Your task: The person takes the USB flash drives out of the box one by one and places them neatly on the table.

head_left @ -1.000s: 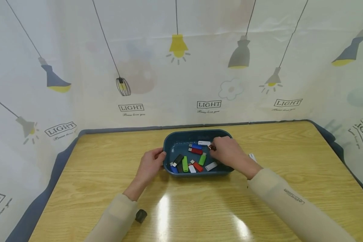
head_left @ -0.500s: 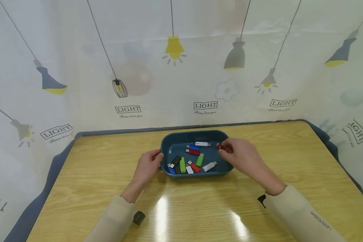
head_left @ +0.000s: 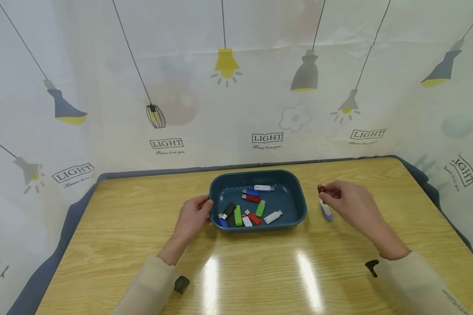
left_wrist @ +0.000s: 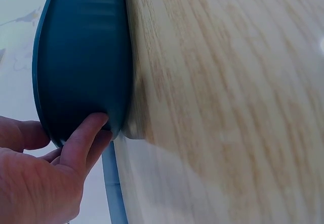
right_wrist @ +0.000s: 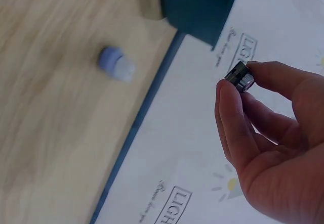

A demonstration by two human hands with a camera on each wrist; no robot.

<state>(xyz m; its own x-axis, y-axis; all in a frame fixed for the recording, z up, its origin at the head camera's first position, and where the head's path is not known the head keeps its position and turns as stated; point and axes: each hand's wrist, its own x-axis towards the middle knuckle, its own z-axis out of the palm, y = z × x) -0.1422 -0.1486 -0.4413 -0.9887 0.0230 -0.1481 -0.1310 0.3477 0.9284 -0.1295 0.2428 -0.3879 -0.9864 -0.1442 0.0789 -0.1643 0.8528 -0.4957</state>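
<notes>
A dark teal plastic tub (head_left: 287, 202) stands on the table with several USB sticks inside, among them a white one (head_left: 263, 188), a dark red one (head_left: 251, 198) and a green one (head_left: 238, 215). My left hand (head_left: 191, 218) grips the tub's left rim; in the left wrist view its fingers lie against the outer wall (left_wrist: 83, 57). Right of the tub, my right hand (head_left: 352, 208) pinches a red USB stick (head_left: 321, 189) between thumb and fingers, its metal end (right_wrist: 242, 76) showing in the right wrist view. Just below it lies a white and purple USB stick (head_left: 326, 211).
The wooden table (head_left: 260, 271) extends on both sides of the tub and toward me. Behind it hangs a pale curtain (head_left: 217, 109) printed with lamps. A small black piece (head_left: 181, 284) shows beside my left sleeve.
My right hand has lifted the red USB stick out of the tub and carried it right, above the table. The left hand keeps its hold on the rim.
</notes>
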